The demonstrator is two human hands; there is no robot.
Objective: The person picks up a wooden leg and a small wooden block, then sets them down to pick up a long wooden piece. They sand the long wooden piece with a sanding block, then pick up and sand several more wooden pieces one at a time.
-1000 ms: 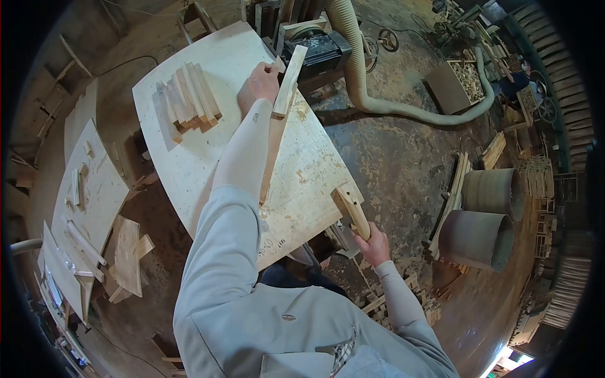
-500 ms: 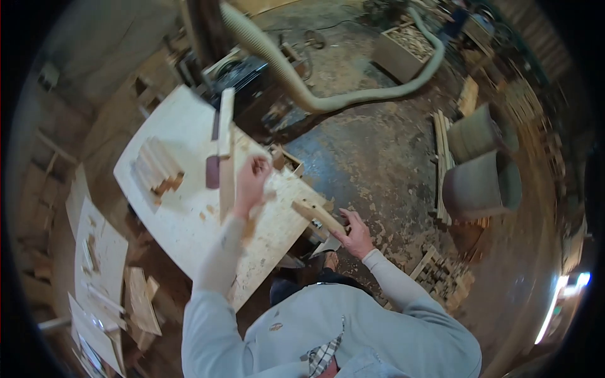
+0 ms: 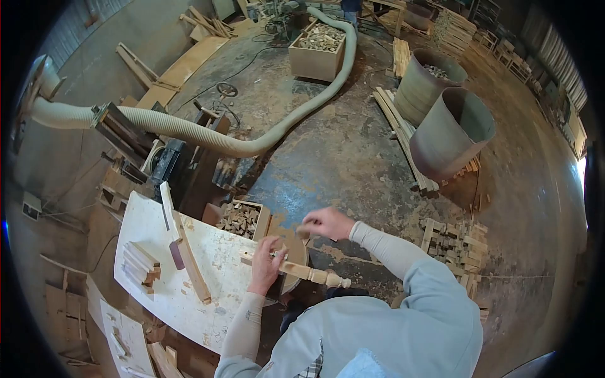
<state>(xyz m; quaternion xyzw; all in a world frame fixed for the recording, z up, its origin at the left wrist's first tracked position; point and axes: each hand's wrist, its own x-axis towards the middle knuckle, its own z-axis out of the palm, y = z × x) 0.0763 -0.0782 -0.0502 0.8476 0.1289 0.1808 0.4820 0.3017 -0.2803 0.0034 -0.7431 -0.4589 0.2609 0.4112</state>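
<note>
A turned wooden leg (image 3: 318, 276), with a square end and a rounded, beaded end, lies slantwise in front of my body beside the table corner. My left hand (image 3: 265, 266) is closed around its square part, fingers curled over the top. Just above and to the right, my right hand (image 3: 331, 224) is closed in a pinch. A small brownish thing (image 3: 304, 232) shows at its fingertips, too blurred to name. Below the leg, a round light-coloured surface (image 3: 301, 257) is partly covered.
The pale table (image 3: 214, 315) bears a long wooden bar (image 3: 189, 261) and stacked wood strips (image 3: 140, 263). A box of offcuts (image 3: 259, 222) stands at its far edge. A hose (image 3: 252, 148) crosses the floor; drums (image 3: 444, 142) and a pile of wood blocks (image 3: 460, 249) are right.
My view has swung upward and right. My left hand has come from above the table onto the leg. My right hand has left the leg and risen away from it.
</note>
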